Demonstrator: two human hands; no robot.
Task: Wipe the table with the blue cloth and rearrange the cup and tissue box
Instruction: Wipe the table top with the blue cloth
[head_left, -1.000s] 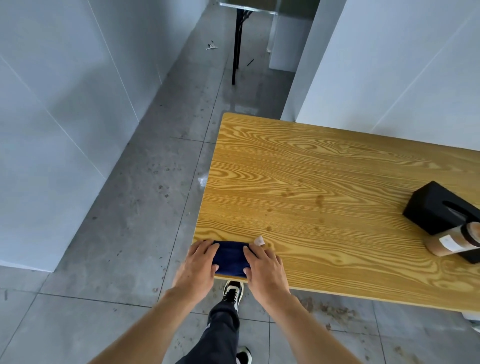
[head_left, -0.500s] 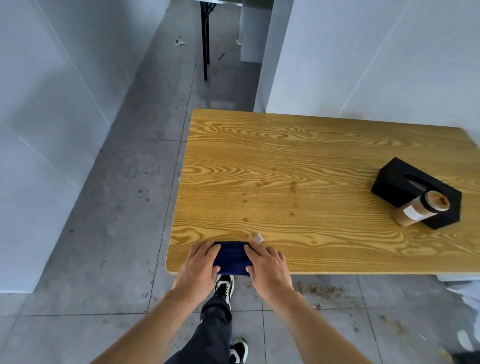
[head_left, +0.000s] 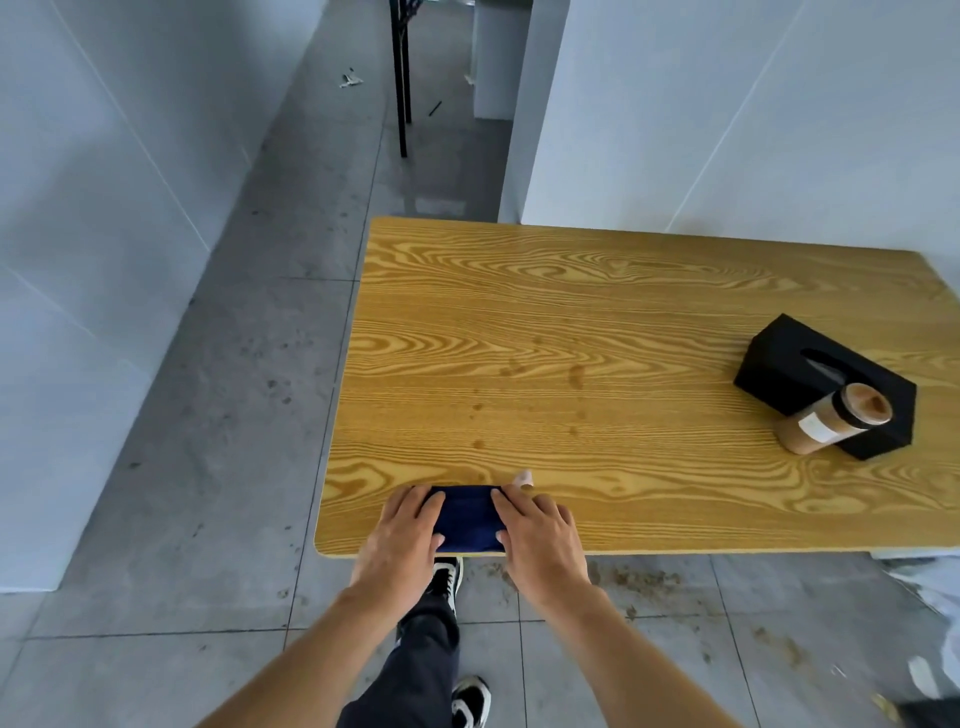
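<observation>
Head view: both hands, left hand (head_left: 402, 540) and right hand (head_left: 540, 538), fingers flat on blue cloth (head_left: 466, 517) at table (head_left: 623, 322) near edge; stains unwiped, cup (head_left: 831, 420) against tissue box (head_left: 779, 358) unmoved.

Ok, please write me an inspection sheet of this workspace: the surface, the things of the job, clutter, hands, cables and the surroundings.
Surface: wooden table, small dark spots near its middle.
Job's things: blue cloth folded at the near edge; black tissue box at the right; brown cup directly in front of it.
Clutter: small pale scrap beside the cloth.
Hands: left hand and right hand rest flat on the cloth's two ends.
Cables: nothing seen.
Surroundings: grey tiled floor, dirt under the table edge; white walls; a black leg of other furniture.
</observation>
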